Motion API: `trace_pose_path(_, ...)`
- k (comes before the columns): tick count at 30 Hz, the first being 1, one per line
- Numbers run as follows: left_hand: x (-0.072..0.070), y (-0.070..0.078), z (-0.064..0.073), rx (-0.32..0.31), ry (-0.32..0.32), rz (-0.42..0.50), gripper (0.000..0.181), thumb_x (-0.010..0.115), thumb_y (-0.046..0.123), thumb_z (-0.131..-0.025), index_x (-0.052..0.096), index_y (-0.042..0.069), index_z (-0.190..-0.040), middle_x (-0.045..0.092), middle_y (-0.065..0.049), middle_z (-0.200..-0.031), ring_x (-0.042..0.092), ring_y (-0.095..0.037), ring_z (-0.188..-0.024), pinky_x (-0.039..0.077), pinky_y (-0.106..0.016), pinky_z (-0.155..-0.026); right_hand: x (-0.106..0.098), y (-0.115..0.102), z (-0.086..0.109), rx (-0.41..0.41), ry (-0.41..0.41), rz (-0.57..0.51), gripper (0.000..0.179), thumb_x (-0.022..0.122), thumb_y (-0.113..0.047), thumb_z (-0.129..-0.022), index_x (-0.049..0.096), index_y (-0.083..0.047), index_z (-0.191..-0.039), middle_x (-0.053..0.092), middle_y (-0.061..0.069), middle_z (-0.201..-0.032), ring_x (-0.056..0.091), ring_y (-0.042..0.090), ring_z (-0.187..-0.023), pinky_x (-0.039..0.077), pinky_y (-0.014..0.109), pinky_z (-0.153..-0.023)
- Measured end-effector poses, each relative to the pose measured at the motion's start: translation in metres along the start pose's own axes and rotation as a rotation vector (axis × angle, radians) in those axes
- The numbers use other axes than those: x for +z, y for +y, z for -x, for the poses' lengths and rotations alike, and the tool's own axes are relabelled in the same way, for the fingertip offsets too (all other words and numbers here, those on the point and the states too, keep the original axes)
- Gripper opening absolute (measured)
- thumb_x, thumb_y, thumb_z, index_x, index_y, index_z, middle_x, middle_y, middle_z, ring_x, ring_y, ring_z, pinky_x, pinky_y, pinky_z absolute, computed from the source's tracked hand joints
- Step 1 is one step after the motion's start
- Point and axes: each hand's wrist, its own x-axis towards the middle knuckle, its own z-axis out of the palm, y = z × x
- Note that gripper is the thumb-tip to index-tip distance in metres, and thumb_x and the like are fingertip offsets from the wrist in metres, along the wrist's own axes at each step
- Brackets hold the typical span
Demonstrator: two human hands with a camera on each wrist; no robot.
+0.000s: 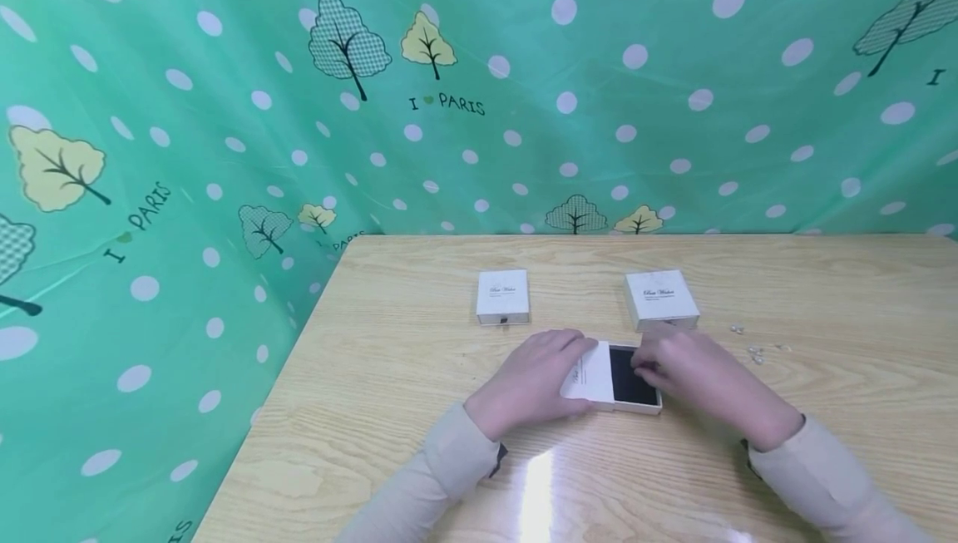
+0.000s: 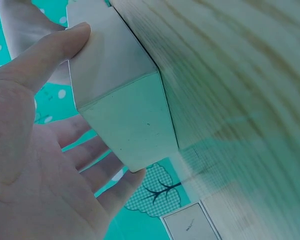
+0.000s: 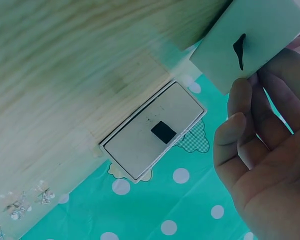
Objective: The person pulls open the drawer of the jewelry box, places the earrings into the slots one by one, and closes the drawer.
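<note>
Showing only in R wrist cam: blk tab point(image 3: 240, 51) on held box point(image 3: 272, 37)

A green cloth point(image 1: 524, 52), dotted and tree-printed, hangs behind the table point(image 1: 359, 410) and along the table's left side.

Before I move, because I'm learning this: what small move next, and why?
Perhaps the left hand should steady the white rectangular cardboard sleeve, since the white, black-lined drawer stands partly out and the right hand reaches over it.
</note>
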Motion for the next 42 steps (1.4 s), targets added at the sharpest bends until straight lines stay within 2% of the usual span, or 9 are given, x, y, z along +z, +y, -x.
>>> trace_pose_path(9, 0.0017, 0.0005, 0.0000, -0.004, -0.002, 0.007, 0.081, 0.075, 0.055, -0.081, 0.047, 0.015, -0.145, 0.053, 0.001, -0.143, 0.049, -0.015, -0.131, 0.035, -0.030, -0.115, 0.0004, -0.0009, -0.0011, -0.029, -0.005, -0.038, 0.014, 0.082, -0.005, -0.076, 0.076, -0.017, -0.080, 0.061, -0.011, -0.073, 0.051, 0.001, -0.068, 0.050, 0.021, -0.059)
trace_pose_path(24, 0.0014, 0.0026, -0.0016, 0.004, 0.002, -0.004, 0.081, 0.074, 0.056, -0.081, 0.048, 0.015, -0.145, 0.054, 0.001, -0.141, 0.050, -0.015, -0.130, 0.036, -0.029, -0.115, 0.0034, 0.0048, -0.0006, -0.039, 0.010, -0.024, 0.018, 0.084, -0.007, -0.075, 0.074, -0.022, -0.076, 0.059, -0.013, -0.073, 0.054, 0.001, -0.070, 0.051, 0.022, -0.061)
trace_pose_path(42, -0.0070, -0.0024, 0.0047, -0.015, -0.013, 0.049, 0.076, 0.079, 0.051, -0.078, 0.053, 0.014, -0.140, 0.055, 0.002, -0.142, 0.050, -0.014, -0.131, 0.038, -0.029, -0.113, -0.0009, 0.0038, -0.0041, -0.049, -0.050, -0.026, 0.017, 0.081, -0.005, -0.077, 0.072, -0.020, -0.075, 0.059, -0.012, -0.071, 0.055, 0.003, -0.070, 0.052, 0.022, -0.061)
